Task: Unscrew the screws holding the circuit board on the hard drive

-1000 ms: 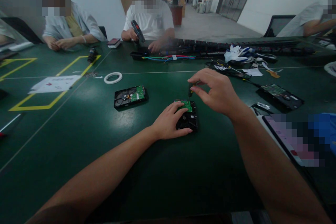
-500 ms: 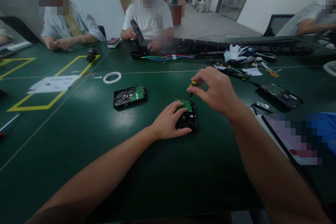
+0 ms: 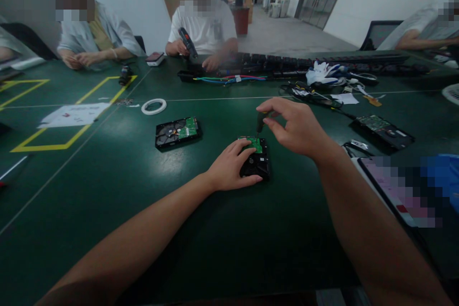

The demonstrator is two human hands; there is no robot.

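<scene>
A hard drive point(image 3: 258, 167) lies on the green table in front of me, its green circuit board facing up. My left hand point(image 3: 229, 166) spans it from the left, fingers over the board and thumb along the near edge, gripping it against the tabletop. My right hand point(image 3: 292, 124) is closed around the handle of a small screwdriver point(image 3: 260, 124). The shaft points down and its tip meets the circuit-board end; whether it sits in a screw is too small to tell. A second hard drive point(image 3: 177, 132) rests to the left, board up.
A white ring point(image 3: 153, 106) and a printed sheet point(image 3: 73, 114) lie further left. Another hard drive point(image 3: 383, 131), cables, white gloves point(image 3: 324, 74) and a tablet-like device point(image 3: 394, 191) are on the right. Across the table, a person holds a power tool point(image 3: 187, 42); other people sit nearby.
My right hand's fingers have shifted round the screwdriver handle, the index finger now reaching over its top. My left hand and the hard drive have stayed in place.
</scene>
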